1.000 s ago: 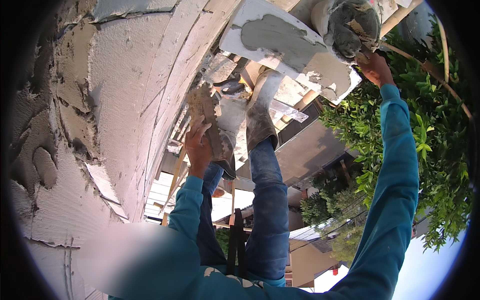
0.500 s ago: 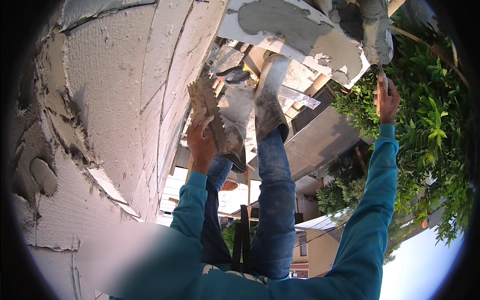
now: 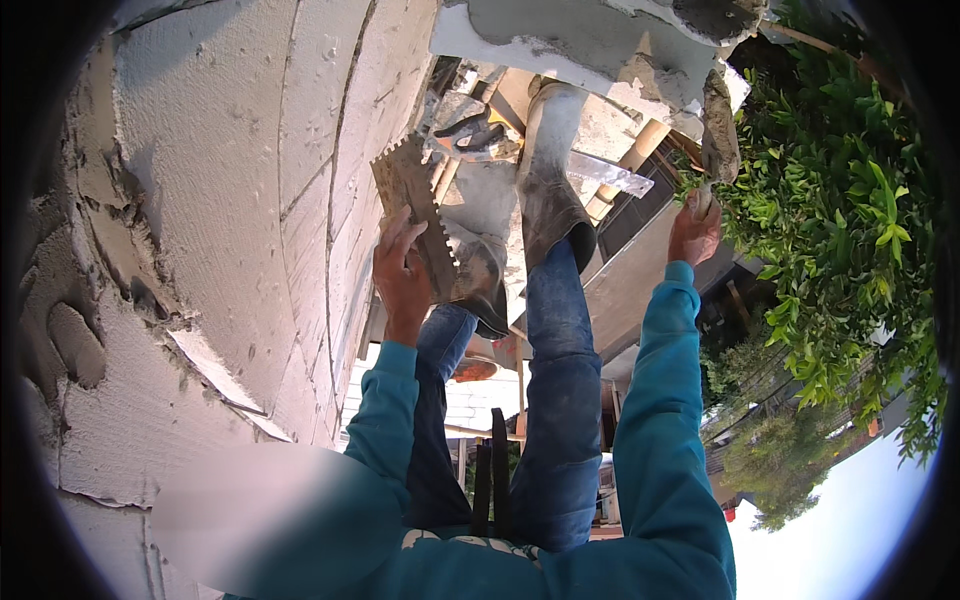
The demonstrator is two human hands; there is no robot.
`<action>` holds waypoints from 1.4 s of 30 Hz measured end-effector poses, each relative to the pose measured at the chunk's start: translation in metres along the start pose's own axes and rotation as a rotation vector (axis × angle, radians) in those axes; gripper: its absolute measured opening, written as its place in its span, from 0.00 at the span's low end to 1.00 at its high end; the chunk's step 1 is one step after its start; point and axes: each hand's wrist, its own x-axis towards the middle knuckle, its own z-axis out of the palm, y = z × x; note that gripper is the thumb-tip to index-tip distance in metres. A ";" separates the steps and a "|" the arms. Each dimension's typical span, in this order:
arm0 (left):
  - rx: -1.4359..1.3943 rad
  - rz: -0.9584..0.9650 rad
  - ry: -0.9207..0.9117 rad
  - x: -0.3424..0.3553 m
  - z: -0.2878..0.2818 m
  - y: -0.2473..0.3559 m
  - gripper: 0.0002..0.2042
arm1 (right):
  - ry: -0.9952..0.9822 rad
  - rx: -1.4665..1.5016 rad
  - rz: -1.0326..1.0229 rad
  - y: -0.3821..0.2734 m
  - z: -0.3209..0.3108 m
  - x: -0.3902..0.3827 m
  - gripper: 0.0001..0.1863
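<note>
My left hand [image 3: 402, 275] is closed round a brown-stained notched trowel [image 3: 418, 205], its toothed edge turned to the right, close beside the pale block wall. On the right, my right hand [image 3: 694, 232] grips the handle of a mortar-caked trowel [image 3: 719, 130], blade pointing away from me. The blade is just off the right end of a pale board [image 3: 530, 45] smeared with wet grey mortar. A heaped mass of mortar [image 3: 715, 15] shows at the upper edge, partly cut off.
The block wall [image 3: 220, 150] with mortar-filled joints rises along the left. My dusty boots [image 3: 552, 205] stand on planks. A black and orange handle [image 3: 470, 130] and a silver blade [image 3: 612, 174] lie beside them. Leafy branches [image 3: 850, 200] crowd the right side.
My right hand and its trowel have moved left and toward me, away from the mortar heap. The left hand keeps hold of the notched trowel, almost in the same place.
</note>
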 end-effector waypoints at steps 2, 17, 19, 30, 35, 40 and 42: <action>0.000 -0.029 -0.025 -0.005 -0.003 0.000 0.24 | -0.133 0.041 0.136 -0.003 0.009 -0.001 0.24; -0.047 -0.041 0.021 -0.022 -0.007 -0.010 0.23 | -1.149 1.262 0.796 -0.147 0.048 -0.064 0.32; -0.066 -0.035 0.042 -0.024 -0.004 -0.014 0.23 | -1.200 1.161 0.710 -0.156 0.046 -0.053 0.32; -0.047 -0.031 0.070 -0.026 -0.009 -0.006 0.25 | -1.004 1.141 0.342 -0.291 0.041 -0.077 0.33; -0.054 -0.023 0.122 -0.027 -0.009 -0.009 0.25 | -0.942 1.016 0.165 -0.313 0.040 -0.077 0.33; -0.052 -0.021 0.122 -0.024 -0.010 -0.008 0.23 | -0.686 0.640 -0.082 -0.285 0.089 -0.117 0.32; -0.046 -0.037 0.128 -0.024 -0.012 -0.006 0.22 | -0.671 0.553 -0.097 -0.270 0.085 -0.143 0.33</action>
